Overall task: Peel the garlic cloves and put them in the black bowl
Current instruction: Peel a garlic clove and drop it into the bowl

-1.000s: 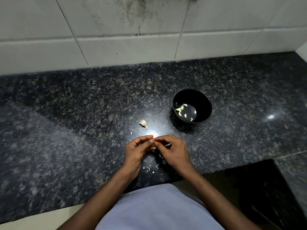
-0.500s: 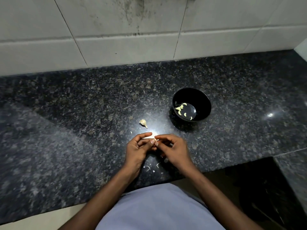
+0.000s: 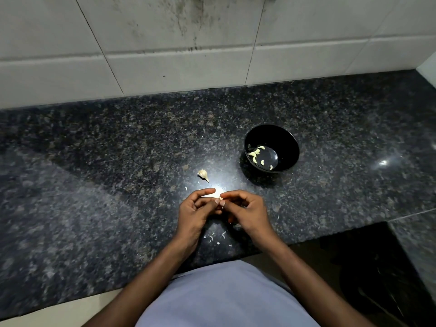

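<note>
My left hand (image 3: 194, 214) and my right hand (image 3: 247, 212) meet over the dark granite counter (image 3: 94, 185), fingertips pinching a small garlic clove (image 3: 220, 198) between them; the clove is mostly hidden by fingers. The black bowl (image 3: 284, 143) stands behind and to the right of my hands, with several peeled pale cloves (image 3: 257, 154) lying inside it. One unpeeled clove (image 3: 203, 174) lies on the counter just beyond my left hand.
Bits of garlic skin (image 3: 215, 237) are scattered on the counter under my wrists. A white tiled wall (image 3: 188, 55) runs along the back. The counter's front edge steps back at the right, over a dark gap (image 3: 377, 267).
Both hands have kept pinching the clove and shifted slightly forward; the fingers have worked a little at it. The bowl and the loose clove have not moved.
</note>
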